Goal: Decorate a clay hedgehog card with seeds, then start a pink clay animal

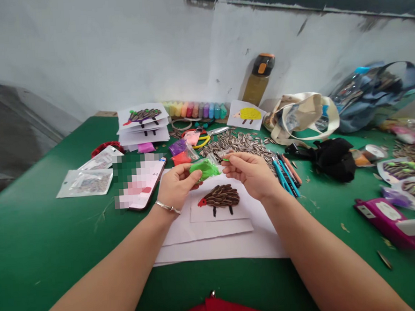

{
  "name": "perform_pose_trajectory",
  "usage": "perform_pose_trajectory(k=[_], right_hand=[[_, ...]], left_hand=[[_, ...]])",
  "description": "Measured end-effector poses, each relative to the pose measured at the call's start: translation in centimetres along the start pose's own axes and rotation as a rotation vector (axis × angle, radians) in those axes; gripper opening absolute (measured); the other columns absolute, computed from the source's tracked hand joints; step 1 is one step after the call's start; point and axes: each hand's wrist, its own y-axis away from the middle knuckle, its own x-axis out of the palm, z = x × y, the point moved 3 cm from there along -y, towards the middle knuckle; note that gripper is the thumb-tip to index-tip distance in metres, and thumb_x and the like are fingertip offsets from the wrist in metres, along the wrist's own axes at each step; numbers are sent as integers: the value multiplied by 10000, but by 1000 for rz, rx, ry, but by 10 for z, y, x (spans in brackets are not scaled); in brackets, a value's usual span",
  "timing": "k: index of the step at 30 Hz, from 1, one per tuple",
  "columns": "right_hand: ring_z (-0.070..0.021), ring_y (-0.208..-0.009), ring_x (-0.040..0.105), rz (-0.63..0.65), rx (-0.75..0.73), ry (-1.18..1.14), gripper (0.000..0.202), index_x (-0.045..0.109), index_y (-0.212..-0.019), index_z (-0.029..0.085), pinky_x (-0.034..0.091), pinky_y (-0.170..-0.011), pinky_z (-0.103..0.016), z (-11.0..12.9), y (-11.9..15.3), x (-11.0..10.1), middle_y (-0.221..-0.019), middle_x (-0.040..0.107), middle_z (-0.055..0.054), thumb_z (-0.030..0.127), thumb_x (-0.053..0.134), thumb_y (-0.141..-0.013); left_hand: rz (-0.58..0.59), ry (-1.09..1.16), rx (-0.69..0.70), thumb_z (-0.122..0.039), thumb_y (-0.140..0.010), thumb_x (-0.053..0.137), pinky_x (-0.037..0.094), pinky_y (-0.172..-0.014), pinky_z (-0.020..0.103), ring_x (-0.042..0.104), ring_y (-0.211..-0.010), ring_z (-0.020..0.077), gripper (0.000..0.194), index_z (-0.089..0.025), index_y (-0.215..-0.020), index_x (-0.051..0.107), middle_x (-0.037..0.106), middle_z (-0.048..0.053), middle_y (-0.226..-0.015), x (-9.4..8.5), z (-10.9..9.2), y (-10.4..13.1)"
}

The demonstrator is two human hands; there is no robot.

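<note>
My left hand [180, 184] holds a small clear packet of bright green clay [205, 168] between thumb and fingers. Just right of the packet, my right hand [249, 171] pinches a tiny bit of green clay [225, 160] at its fingertips. Below both hands lies a hedgehog picture [221, 197] on white paper, its back made of striped seeds, with a red head and two black legs. It rests on larger white sheets [213, 246]. Behind the hands spreads a heap of sunflower seeds [246, 141].
A phone [145, 183] and seed packets [86, 182] lie at the left. Finished pictures [143, 116], scissors [218, 131] and clay tubs [195, 110] stand or lie behind. Pens [285, 175], a cloth bag [301, 117], a black bundle [334, 159] and a purple tool [390, 221] occupy the right.
</note>
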Motion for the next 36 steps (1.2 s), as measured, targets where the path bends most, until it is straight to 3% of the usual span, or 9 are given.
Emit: perform_pose_trajectory(k=[8,10,15,22,26,29,32,36], right_hand=[[-94,-612,571,-77,-49,84,302,672,-973,177,453,-611,-269,0,-4,-6,-823,666,-25,253,698,-681],[-88,-598,551,-73,-49,113,254,686,-918,160,436,-590,-261,0,-4,-6,-806,658,-25,255,693,-683],[-75,-488,458,-54,-106,193,164,648,-775,155,340,-473,-222,2,-4,-4,-522,540,32,317,655,-750],[-46,-361,379,-92,-145,240,274,500,-671,192,221,-344,-199,3,-3,-6,-500,504,63,401,642,-780],[-68,-431,495,-57,-116,232,193,595,-860,183,342,-384,-195,0,-4,-8,-596,589,32,348,648,-775],[-107,-582,608,-33,-64,197,261,632,-997,160,493,-524,-244,-4,-6,-8,-772,662,-36,296,630,-774],[-126,-645,642,-29,-16,156,243,645,-981,138,550,-634,-300,-6,-6,-7,-863,674,-71,249,612,-766],[-113,-555,617,-50,-5,151,178,641,-867,145,516,-518,-253,-4,-6,-6,-747,666,-46,294,618,-773]], left_hand=[[-11,-8,10,-397,-647,775,534,-627,248,649,-696,143,432,-123,-959,656,697,72,-908,-2,1,-1],[-10,-8,16,-398,-648,774,534,-625,248,649,-699,145,430,-125,-957,656,696,73,-906,-2,1,-1],[-8,-6,15,-399,-650,771,533,-623,249,649,-691,143,428,-127,-959,654,697,66,-897,-1,1,-1],[-10,0,12,-398,-643,776,535,-626,246,654,-691,142,435,-125,-962,661,702,72,-913,-1,0,-1],[-3,-5,18,-414,-636,777,535,-621,251,658,-681,147,447,-129,-962,663,707,70,-894,-1,1,-1],[-6,-11,20,-412,-643,772,537,-624,250,658,-677,143,431,-131,-950,661,706,62,-882,-2,1,-1],[-10,-14,18,-407,-640,775,533,-617,244,655,-668,139,422,-132,-939,660,704,56,-871,-2,2,-2],[-9,-12,21,-407,-643,776,532,-614,240,651,-665,137,423,-124,-935,658,702,62,-864,-2,2,-2]])
